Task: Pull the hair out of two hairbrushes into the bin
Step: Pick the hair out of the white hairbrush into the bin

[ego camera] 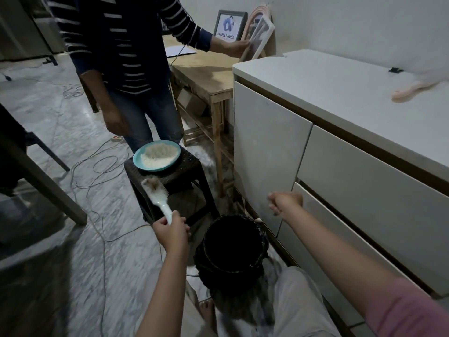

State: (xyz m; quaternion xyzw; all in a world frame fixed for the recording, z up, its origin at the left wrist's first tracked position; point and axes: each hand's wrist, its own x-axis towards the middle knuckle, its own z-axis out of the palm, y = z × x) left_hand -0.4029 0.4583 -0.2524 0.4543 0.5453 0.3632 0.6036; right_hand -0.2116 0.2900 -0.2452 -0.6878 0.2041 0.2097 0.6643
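My left hand [171, 231] grips the handle of a pale blue hairbrush [156, 194] whose bristles carry a mat of brownish hair; the brush head points up and away, over the dark stool. A black bin [233, 249] stands on the floor just right of that hand, its inside dark. My right hand [284, 201] hovers above and beyond the bin's far rim with its fingers curled; whether it pinches any hair I cannot tell. A second, pink brush [413, 90] lies blurred on the white cabinet top at the right.
A dark plastic stool [175, 181] bears a turquoise plate [138, 158] of rice. A person in a striped sweater [121, 45] stands behind it, one hand on a frame. White drawer cabinet [340, 154] to the right, wooden table [209, 76] behind, cables [102, 164] across the floor.
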